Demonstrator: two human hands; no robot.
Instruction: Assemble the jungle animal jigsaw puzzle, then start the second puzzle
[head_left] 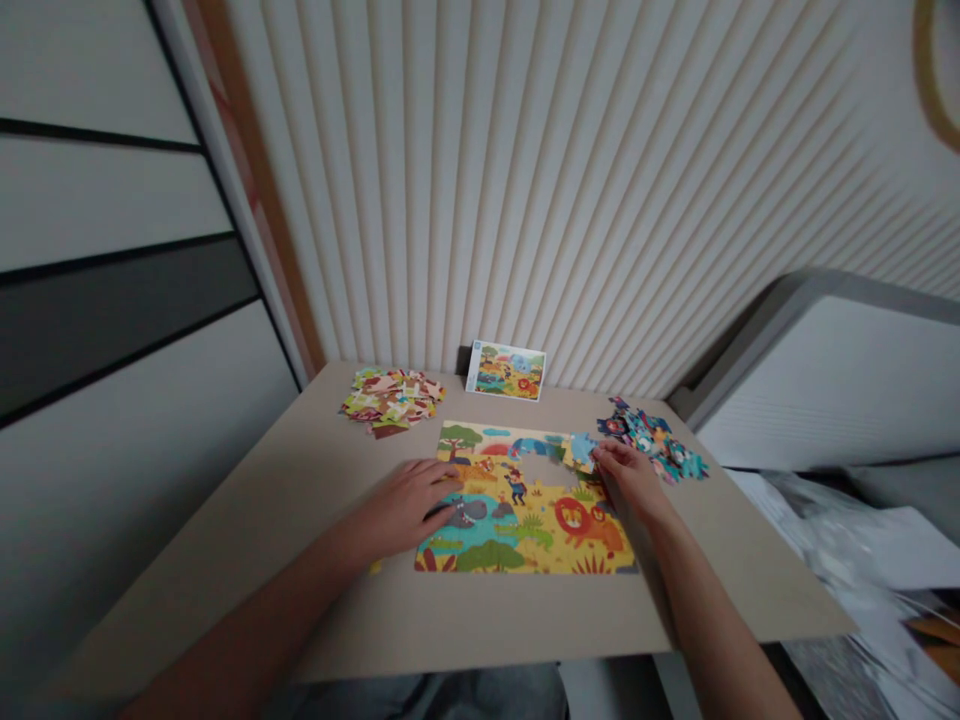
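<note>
An animal jigsaw puzzle (pixel 517 540) lies mostly assembled on the table, with a gap in its upper right part that shows the bare tabletop. My left hand (pixel 412 500) rests at the puzzle's left edge, its fingers apart and lying on the pieces. At the upper right, my right hand (pixel 626 475) pinches a light blue and yellow puzzle piece (pixel 580 450) over or on the puzzle, beside the gap. Whether that piece touches its neighbours cannot be told.
A picture card (pixel 508 371) of the puzzle leans at the table's (pixel 480 630) back. Loose pieces (pixel 394 398) are heaped at the back left, and another heap (pixel 660 440) lies just beyond my right hand. A yellow piece (pixel 375 567) lies under my left forearm.
</note>
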